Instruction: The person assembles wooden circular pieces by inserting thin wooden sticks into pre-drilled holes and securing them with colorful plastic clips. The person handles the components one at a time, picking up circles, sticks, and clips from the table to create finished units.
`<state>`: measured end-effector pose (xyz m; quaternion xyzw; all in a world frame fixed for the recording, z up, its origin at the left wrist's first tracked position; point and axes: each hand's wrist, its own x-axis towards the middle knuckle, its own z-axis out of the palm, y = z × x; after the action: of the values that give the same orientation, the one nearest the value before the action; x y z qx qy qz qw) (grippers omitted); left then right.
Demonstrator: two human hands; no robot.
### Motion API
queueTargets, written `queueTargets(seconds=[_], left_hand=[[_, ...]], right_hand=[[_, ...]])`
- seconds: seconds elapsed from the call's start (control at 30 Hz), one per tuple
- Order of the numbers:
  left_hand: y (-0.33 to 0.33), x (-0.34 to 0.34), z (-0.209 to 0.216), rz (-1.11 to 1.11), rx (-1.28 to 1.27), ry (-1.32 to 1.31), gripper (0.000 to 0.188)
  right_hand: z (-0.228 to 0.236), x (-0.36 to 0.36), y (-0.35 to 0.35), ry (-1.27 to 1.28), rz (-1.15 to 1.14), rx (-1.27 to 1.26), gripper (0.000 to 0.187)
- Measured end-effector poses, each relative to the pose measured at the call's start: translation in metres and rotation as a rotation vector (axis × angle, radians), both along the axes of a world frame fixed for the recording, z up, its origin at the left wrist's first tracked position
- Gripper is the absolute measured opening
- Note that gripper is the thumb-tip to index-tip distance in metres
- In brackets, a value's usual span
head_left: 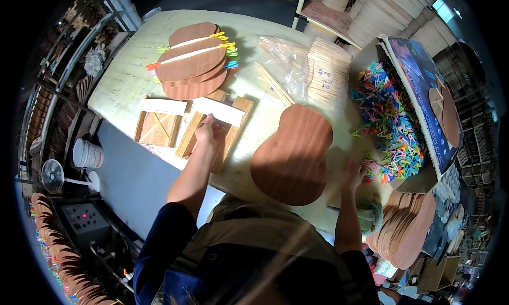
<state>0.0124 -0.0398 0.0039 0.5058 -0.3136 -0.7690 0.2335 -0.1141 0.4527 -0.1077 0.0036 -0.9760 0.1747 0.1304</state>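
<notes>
My left hand (207, 130) is at a wooden frame (238, 130) on the table, its fingers closed at the lower edge of a white strip (220, 111) lying across the frame. Beside it, a second wooden frame (159, 129) carries another white strip (162, 106). In front of me lies a brown guitar-shaped wooden plate (297, 151), flat and bare. My right hand (354, 175) reaches to the near side of a box (416, 185) of coloured plastic clips (395, 140). Its fingers are curled by the clips; what they hold is too small to make out.
At the far left, stacked wooden plates (196, 69) have white strips clipped across them. Thin wooden sticks (326, 74) in clear plastic lie at the back. More guitar-shaped plates (403, 225) stand to the right. A fan (53, 173) and a bucket (88, 153) are left of the table.
</notes>
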Motion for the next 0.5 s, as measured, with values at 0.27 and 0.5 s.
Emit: queueTargets(seconds=[0.27,0.5], left_hand=[[-0.033,-0.002,-0.084,0.041,-0.094,0.365,0.009],[0.086,-0.021,0.032,-0.346,-1.233,0.221,0.004]], right_hand=[[0.012,0.005,-0.008,0.203,0.147,0.107,0.041],[0.049,0.005,-0.025,0.011,0.202,0.209,0.040]])
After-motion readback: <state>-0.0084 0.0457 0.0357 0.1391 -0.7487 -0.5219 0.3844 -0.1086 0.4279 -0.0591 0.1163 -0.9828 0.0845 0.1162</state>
